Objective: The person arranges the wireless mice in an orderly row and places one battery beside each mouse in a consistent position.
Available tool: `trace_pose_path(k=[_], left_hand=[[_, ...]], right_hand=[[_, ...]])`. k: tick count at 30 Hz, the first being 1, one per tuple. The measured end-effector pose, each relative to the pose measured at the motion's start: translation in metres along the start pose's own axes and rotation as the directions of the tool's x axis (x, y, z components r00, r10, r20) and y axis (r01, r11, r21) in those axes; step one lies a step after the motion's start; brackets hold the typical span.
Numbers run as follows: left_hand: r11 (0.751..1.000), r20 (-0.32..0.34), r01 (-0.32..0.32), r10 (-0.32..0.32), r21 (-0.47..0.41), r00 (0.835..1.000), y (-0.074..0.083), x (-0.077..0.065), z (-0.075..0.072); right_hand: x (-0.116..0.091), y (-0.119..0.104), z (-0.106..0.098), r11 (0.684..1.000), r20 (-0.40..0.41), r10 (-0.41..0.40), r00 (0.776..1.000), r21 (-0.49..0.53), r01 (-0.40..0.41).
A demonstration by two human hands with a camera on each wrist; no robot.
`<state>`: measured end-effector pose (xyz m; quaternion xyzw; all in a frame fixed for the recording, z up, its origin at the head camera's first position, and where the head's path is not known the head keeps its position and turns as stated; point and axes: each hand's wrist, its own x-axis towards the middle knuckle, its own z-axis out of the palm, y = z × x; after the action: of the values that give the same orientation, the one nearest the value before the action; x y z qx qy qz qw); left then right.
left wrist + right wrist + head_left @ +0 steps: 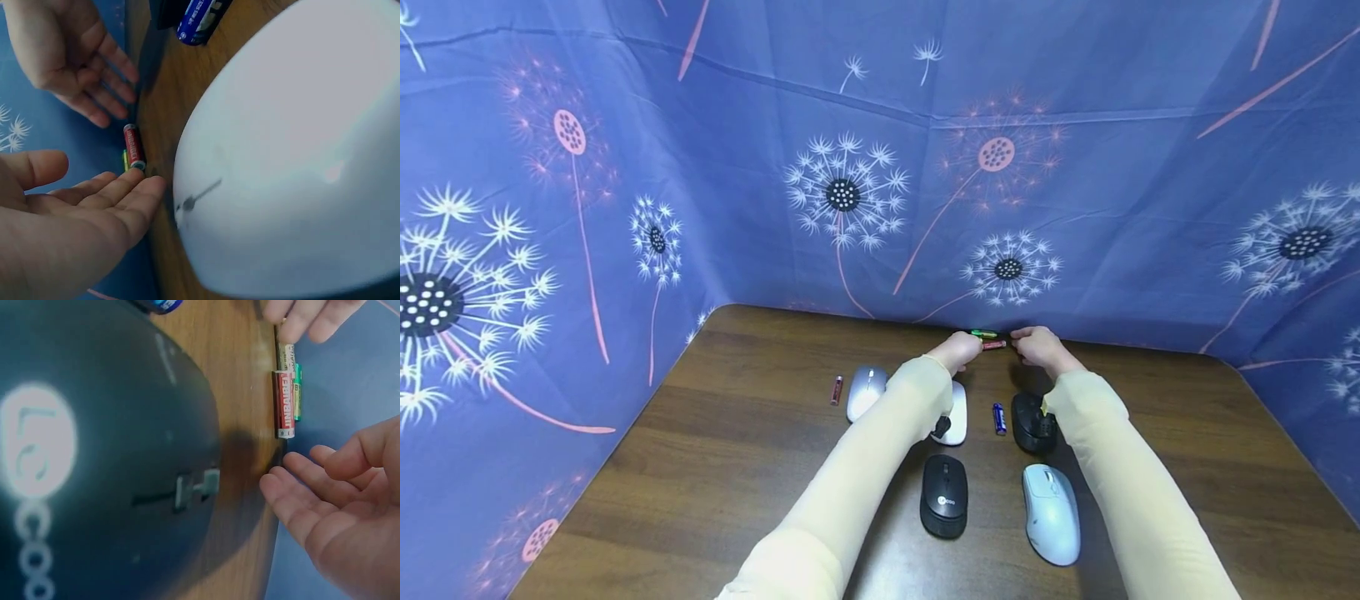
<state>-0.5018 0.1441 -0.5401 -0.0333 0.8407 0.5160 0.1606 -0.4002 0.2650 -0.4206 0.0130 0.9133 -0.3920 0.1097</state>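
At the table's back edge, a red battery (pixel 995 344) lies in front of a green battery (pixel 983 333). A gold-coloured battery (pixel 287 355) shows beside them in the right wrist view. My left hand (pixel 958 351) is at their left end, its fingers extended and fingertips close to the red battery in the left wrist view. To their right is my right hand (pixel 1042 348), fingers loosely extended and palm facing the batteries, holding nothing. A white mouse (pixel 957 417) sits under my left wrist, a black mouse (pixel 1033 425) under my right.
A blue battery (pixel 999 418) lies between those two mice. Further left are a grey mouse (pixel 867 392) and another red battery (pixel 837 390). Nearer the front sit a second black mouse (pixel 944 493) and a pale blue mouse (pixel 1051 515). A blue patterned cloth (pixel 737 208) hangs behind the table.
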Motion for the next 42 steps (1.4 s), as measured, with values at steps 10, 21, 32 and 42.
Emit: trace_pose_path(k=[10,21,32,42], left_hand=[[1.000,0.011,0.002,-0.002,-0.028,1.000,-0.061,0.150,0.069],[1.000,0.042,-0.001,0.001,-0.008,0.999,-0.079,0.202,0.091],[0.977,0.047,0.024,-0.015,-0.211,0.999,-0.077,0.199,0.086],[0.932,0.081,0.077,-0.052,-0.353,0.995,-0.062,0.145,0.065]], right_hand=[[0.005,-0.001,0.007,1.000,-0.020,-0.013,1.000,-0.007,0.013],[0.004,-0.003,0.006,1.000,0.015,-0.011,1.000,0.014,0.011],[0.006,-0.002,0.005,1.000,0.024,0.002,1.000,0.029,-0.002],[0.002,-0.003,0.007,0.999,0.029,0.016,0.999,0.035,-0.017]])
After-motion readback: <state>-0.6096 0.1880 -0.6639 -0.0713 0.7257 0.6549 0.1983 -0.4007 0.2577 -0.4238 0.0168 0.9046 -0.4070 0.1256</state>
